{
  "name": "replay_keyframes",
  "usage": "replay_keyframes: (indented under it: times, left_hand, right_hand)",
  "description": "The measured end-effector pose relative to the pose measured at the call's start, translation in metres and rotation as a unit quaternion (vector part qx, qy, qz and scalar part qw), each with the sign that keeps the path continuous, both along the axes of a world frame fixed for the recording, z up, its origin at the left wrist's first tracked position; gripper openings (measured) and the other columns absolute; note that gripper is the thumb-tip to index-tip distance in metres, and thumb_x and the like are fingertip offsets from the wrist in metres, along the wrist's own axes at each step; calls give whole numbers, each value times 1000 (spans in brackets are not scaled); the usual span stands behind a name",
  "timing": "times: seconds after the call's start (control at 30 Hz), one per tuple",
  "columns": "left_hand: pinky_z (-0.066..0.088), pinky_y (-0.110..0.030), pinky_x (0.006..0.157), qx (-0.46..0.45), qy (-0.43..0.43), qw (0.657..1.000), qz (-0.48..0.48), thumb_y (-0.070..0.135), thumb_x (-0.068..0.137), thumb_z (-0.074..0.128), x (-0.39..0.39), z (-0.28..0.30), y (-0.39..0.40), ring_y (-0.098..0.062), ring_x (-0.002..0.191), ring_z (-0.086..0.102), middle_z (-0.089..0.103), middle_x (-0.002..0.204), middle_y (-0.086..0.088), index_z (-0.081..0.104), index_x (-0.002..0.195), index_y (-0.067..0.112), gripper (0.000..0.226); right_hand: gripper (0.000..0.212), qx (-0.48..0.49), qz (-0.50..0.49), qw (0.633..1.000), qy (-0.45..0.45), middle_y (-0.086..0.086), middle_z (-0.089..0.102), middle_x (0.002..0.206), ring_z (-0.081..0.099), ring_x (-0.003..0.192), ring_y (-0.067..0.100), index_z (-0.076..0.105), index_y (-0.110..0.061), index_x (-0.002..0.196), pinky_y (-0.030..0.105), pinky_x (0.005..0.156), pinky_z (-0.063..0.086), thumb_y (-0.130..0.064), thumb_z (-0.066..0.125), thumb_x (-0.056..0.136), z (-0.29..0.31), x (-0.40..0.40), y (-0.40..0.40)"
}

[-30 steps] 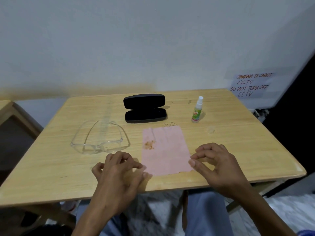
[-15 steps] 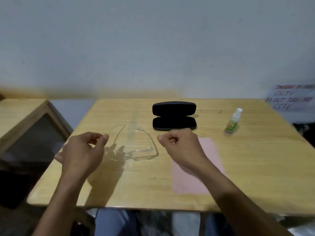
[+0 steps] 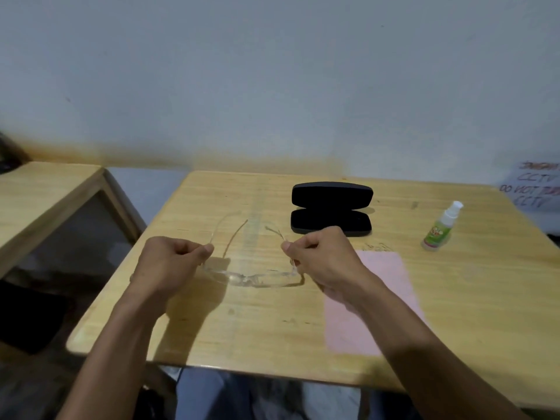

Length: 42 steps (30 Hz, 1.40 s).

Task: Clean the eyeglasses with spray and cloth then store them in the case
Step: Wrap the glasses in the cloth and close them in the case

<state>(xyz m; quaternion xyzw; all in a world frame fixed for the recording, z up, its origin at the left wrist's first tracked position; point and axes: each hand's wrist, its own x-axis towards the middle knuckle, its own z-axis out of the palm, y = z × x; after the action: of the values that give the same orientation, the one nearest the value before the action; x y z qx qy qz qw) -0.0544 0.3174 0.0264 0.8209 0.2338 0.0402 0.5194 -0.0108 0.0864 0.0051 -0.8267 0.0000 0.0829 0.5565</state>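
Both hands, left (image 3: 169, 262) and right (image 3: 321, 259), pinch the clear eyeglasses (image 3: 251, 275) by their temples over the bench (image 3: 242, 334), with spray bottle (image 3: 441, 227), pink cloth (image 3: 385, 286) and open case (image 3: 331, 209) untouched, cleaning apparently not begun.

The person's forearms are bare from the bottom edge of the frame up to the wrists, with no sleeve visible on either. The left hand (image 3: 169, 265) and the right hand (image 3: 324, 262) carry no ring, watch, bracelet or glove. Below the near edge of the worktop (image 3: 272, 334), the lap shows light blue-grey trousers (image 3: 206, 395), blurred and partly in shadow.
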Motion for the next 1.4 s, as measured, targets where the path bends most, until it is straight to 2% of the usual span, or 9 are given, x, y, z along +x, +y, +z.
replay_keyframes:
  times: [0.07,0.13,0.23,0.4,0.5,0.67,0.93,1.07,1.4]
  left_hand:
    - [48,-31,73,-27,-38,999,-15,23,86,74,-6,7,-8,-22,96,65,73,88,-5,76,78,10,15]
    - [48,-28,69,-41,-71,995,-49,20,86,73,-13,15,-19,-19,92,66,75,88,-7,76,83,10,11]
    - [50,-26,71,-23,-115,988,-102,21,83,75,-21,19,-42,-13,83,67,76,80,0,78,81,18,5]
    - [42,-3,62,22,-171,972,-163,25,78,80,-28,4,-95,-3,66,57,71,70,18,79,76,25,3]
    - [43,-9,61,44,-186,966,-175,26,78,81,-29,-9,-116,-5,66,56,71,73,20,79,75,28,5]
    - [45,-22,58,66,-186,965,-175,26,78,81,-32,-22,-128,-8,61,56,70,75,17,78,74,30,6]
    - [45,-20,56,91,-180,964,-175,24,79,81,-31,-32,-131,-12,65,58,71,77,18,78,78,31,8]
    - [48,-26,58,82,-176,965,-175,23,78,81,-32,-36,-133,-15,65,59,72,76,17,78,76,31,9]
    - [47,-28,58,69,-176,966,-176,26,77,82,-30,-39,-133,-8,59,54,72,73,13,77,74,32,8]
  right_hand:
    - [26,30,4,999,-27,6,67,67,64,65,10,76,-10,71,24,70,56,-30,78,87,8,-6,-10]
    - [19,21,5,997,-71,-8,61,65,51,56,4,76,-16,75,10,55,43,-30,77,88,19,-16,-29]
    - [11,-8,-4,989,-150,-19,60,60,46,58,6,76,-22,79,16,57,40,-28,76,88,29,-33,-70]
    - [7,-71,-47,977,-194,-11,73,78,60,74,22,77,-30,81,38,70,51,-25,77,86,18,-57,-137]
    - [7,-82,-76,974,-197,-4,75,83,61,78,31,77,-32,83,45,72,53,-26,78,85,2,-67,-160]
    - [6,-62,-99,975,-190,-3,74,84,62,76,30,78,-32,85,45,71,54,-27,79,85,-22,-73,-171]
    - [9,-43,-107,977,-182,-6,72,84,63,77,27,78,-33,84,40,71,53,-25,81,84,-37,-75,-173]
    - [9,-42,-109,976,-186,-3,72,85,66,81,31,78,-32,86,48,75,56,-24,80,84,-39,-76,-174]
    - [8,-42,-104,976,-189,-1,70,81,61,75,31,77,-32,85,44,71,53,-24,81,84,-37,-77,-177]
